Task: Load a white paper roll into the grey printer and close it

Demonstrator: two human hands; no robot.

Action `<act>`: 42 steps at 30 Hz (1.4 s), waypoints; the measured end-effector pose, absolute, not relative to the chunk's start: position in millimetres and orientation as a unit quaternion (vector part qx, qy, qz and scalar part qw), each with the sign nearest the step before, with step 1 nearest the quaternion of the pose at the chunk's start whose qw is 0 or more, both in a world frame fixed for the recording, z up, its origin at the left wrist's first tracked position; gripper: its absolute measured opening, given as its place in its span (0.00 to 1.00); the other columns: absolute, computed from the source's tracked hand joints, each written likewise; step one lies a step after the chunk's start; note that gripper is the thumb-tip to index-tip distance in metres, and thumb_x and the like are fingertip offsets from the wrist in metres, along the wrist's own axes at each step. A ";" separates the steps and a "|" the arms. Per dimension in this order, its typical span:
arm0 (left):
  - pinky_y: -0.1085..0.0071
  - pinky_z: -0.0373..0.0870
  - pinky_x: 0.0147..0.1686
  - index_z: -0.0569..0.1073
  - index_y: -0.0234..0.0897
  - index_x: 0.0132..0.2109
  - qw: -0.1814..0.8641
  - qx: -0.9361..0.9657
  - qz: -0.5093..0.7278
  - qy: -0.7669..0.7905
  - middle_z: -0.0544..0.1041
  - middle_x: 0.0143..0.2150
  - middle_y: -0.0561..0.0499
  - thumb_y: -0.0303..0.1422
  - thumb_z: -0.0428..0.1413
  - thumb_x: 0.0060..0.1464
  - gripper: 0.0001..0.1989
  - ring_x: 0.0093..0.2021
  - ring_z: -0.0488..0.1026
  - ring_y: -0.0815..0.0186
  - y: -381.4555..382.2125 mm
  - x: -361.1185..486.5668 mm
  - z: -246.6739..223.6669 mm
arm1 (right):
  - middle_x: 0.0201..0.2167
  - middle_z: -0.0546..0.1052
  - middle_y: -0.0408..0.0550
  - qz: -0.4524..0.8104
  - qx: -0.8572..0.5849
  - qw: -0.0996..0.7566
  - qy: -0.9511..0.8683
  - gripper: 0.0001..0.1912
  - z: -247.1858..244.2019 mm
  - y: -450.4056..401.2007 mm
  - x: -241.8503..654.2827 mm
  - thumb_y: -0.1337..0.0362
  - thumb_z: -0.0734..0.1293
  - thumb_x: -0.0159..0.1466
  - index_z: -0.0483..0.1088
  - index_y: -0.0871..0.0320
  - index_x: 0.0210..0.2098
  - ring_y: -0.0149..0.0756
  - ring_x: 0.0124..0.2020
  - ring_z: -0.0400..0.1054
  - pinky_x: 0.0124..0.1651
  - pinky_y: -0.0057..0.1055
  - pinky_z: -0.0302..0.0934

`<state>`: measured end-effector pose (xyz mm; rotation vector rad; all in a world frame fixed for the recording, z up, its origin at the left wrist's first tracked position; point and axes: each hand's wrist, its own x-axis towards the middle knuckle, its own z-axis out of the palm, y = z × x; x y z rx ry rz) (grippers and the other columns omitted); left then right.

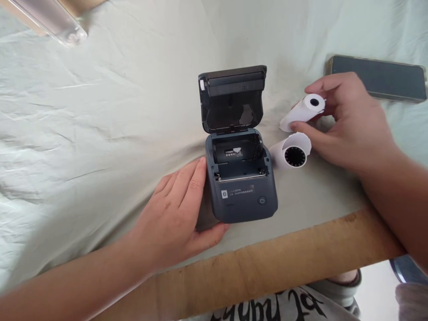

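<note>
A dark blue portable label printer sits mid-view with its black lid flipped up. Its paper bay shows no roll inside. My left hand grips the printer's lower left corner, fingers along its side and thumb at the front edge. Between the thumb and fingers of my right hand is a white paper roll with a small dark core hole, held tilted. Just below it, a second white paper roll with a wide black core lies against the printer's right side, its paper end loose.
A smartphone with a dark screen lies at the upper right, behind my right hand. A clear plastic container is at the upper left corner. Pale wrinkled cloth covers the table, whose bare wooden edge runs along the front.
</note>
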<state>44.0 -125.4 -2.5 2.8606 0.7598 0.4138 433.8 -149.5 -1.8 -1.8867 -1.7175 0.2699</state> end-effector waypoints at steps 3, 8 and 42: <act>0.46 0.87 0.69 0.54 0.22 0.88 0.071 0.958 0.137 0.243 0.81 0.76 0.20 0.52 0.49 0.85 0.43 0.74 0.85 0.36 -123.2 43.4 -2.7 | 0.62 0.88 0.52 0.008 -0.657 0.297 -0.693 0.24 4.1 -156.2 430.3 0.54 0.76 0.76 0.75 0.47 0.69 0.49 0.58 0.87 0.59 0.51 0.84; 0.47 0.86 0.70 0.51 0.24 0.89 0.071 0.958 0.131 0.243 0.82 0.77 0.23 0.49 0.50 0.86 0.42 0.76 0.84 0.38 -123.4 44.9 -1.6 | 0.64 0.88 0.51 -0.087 -0.542 0.273 -0.790 0.19 23.2 -174.3 398.5 0.57 0.64 0.86 0.74 0.42 0.73 0.51 0.68 0.86 0.69 0.54 0.83; 0.45 0.86 0.71 0.48 0.27 0.91 0.094 0.954 0.133 0.250 0.81 0.78 0.24 0.45 0.57 0.80 0.47 0.77 0.83 0.35 -125.6 45.0 1.1 | 0.51 0.84 0.43 -0.128 -0.495 0.208 -0.834 0.16 21.1 -181.2 391.6 0.72 0.69 0.75 0.74 0.46 0.58 0.32 0.39 0.79 0.30 0.34 0.65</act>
